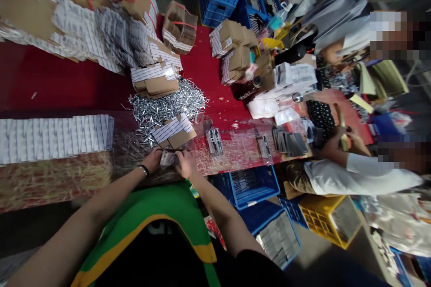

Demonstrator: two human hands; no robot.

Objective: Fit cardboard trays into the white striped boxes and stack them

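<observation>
At the table's near edge, a small clear plastic packet [168, 158] with something greyish in it is held between my two hands. My left hand [152, 161], with a dark band at its wrist, is closed on the packet's left side. The fingers of my right hand [186, 163] pinch its right end. Just beyond them lies a flat striped cardboard box [174, 132], close to a heap of shiny metal pins [188, 98]. Another small stack of flattened boxes [155, 81] rests on the heap's far side. To the right sits a packet with dark and silver parts [214, 142].
A long row of white boxes [55, 139] lines the left side. Bundled cardboard [180, 27] stands at the back of the red table [202, 58]. Blue crates [255, 186] are below the right edge. Two other people work at right, one in a white shirt [363, 172].
</observation>
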